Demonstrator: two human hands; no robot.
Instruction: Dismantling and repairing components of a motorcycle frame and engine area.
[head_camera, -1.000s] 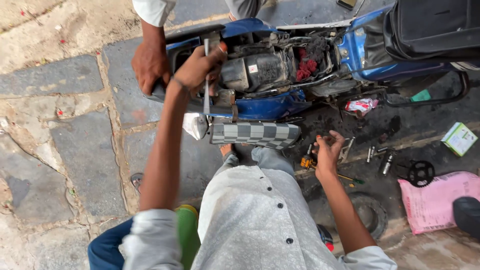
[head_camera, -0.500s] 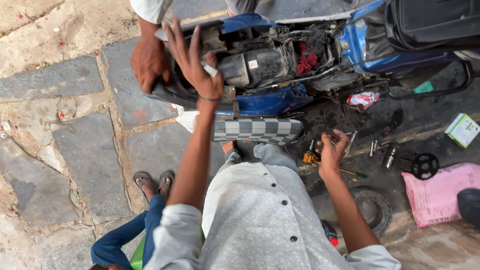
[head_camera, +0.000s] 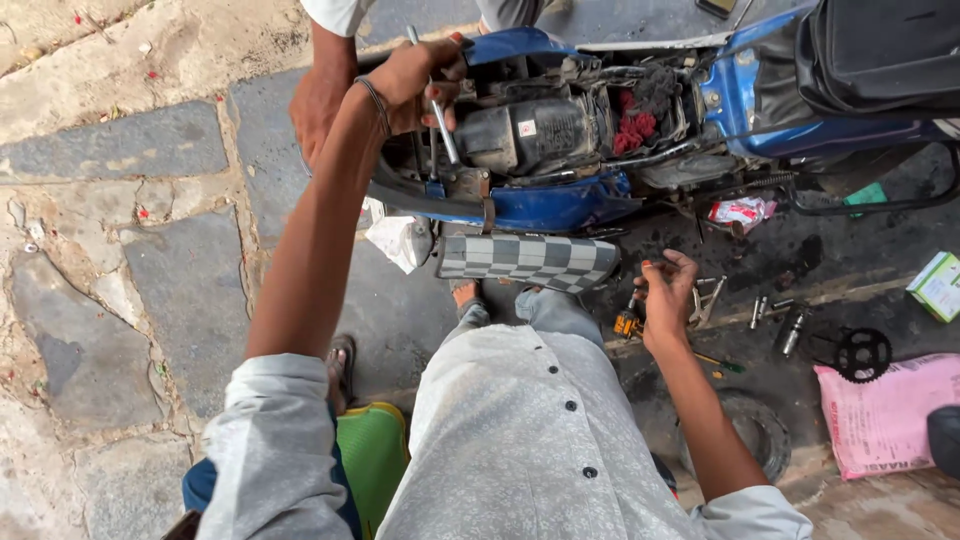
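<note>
The metal rod tool (head_camera: 440, 120) stands in the blue motorbike's (head_camera: 560, 205) open frame, left hand (head_camera: 415, 80) fingers wrapped round it; best kept upright, pressure steady. Right hand (head_camera: 668, 290) hovers, fingers spread loosely, over scattered tools (head_camera: 705, 300) on the ground, while another person's hand (head_camera: 320, 100) steadies the bike.

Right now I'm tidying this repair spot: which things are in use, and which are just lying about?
In use:
left hand gripping metal rod
blue motorbike
right hand over small tools

Lying about:
sprocket
pink sack
green box
</note>
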